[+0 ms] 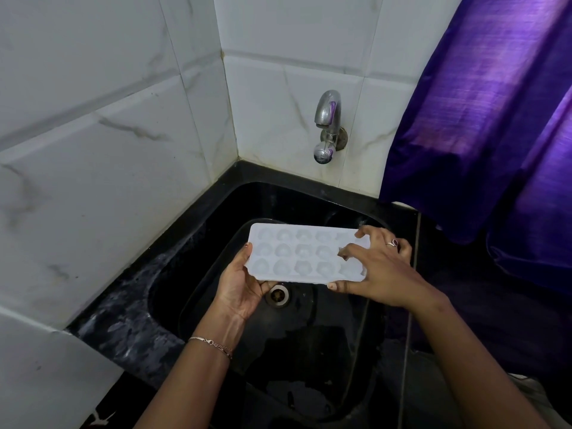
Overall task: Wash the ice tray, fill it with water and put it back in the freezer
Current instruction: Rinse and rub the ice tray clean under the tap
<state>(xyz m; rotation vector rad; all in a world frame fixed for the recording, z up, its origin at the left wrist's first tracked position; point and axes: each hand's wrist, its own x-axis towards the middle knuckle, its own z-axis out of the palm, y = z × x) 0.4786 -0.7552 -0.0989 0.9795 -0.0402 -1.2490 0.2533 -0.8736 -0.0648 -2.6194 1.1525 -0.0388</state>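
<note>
Only the head view here, so: the ice tray (297, 253) is being held flat, cavities up, over the black sink (272, 176), just above the drain (278, 294) and in front of and below the wall tap (328, 125). No water is coming out of the tap that I can see.

The left hand (244, 283) is gripping the tray's left short end, thumb on the top edge and palm underneath. The right hand (380, 270) is curling over the right end, fingertips pressing into the last cavities and thumb hooking the near edge.

My guess is it's handling like thin, light plastic that's a bit bendy, so it's probably going to twist and slosh once it's full, and get slippery when wet. Holding both short ends like this looks right to me, keeping it level.
</note>
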